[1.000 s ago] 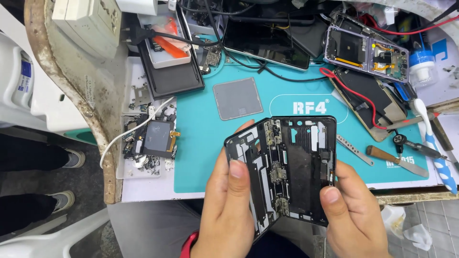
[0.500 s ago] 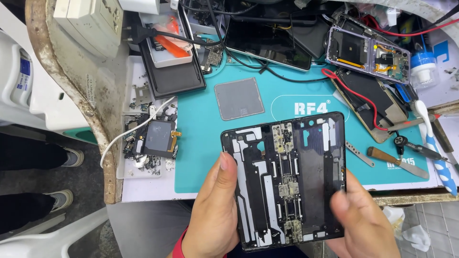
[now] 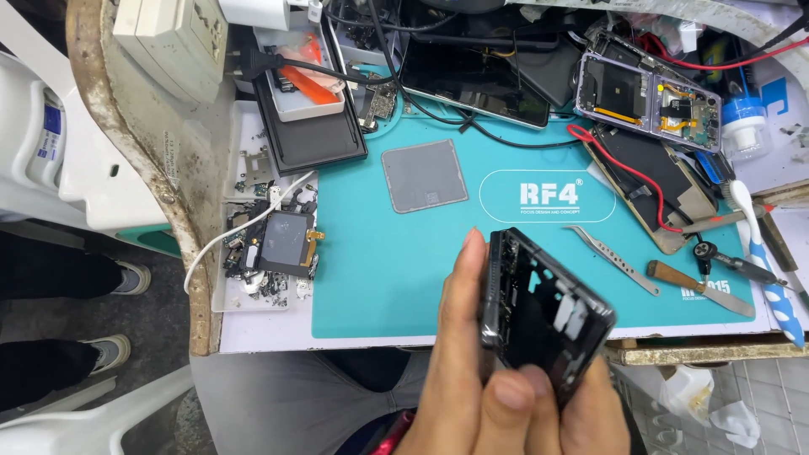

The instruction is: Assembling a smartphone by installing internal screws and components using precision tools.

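hands: 2 | folding phone frame: 1 | tweezers: 1 | toothbrush: 1

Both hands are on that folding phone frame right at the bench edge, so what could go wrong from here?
The black frame is held past the table's front edge, gripped by the left hand and right hand mostly at its lower end; a slip could drop it to the floor. Bare fingers rest on exposed internals and might smudge or snag them.

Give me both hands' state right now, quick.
Left hand: closed on the black phone frame, fingers up its left edge, thumb on its lower part.
Right hand: only partly in view under the frame; grip cannot be told.
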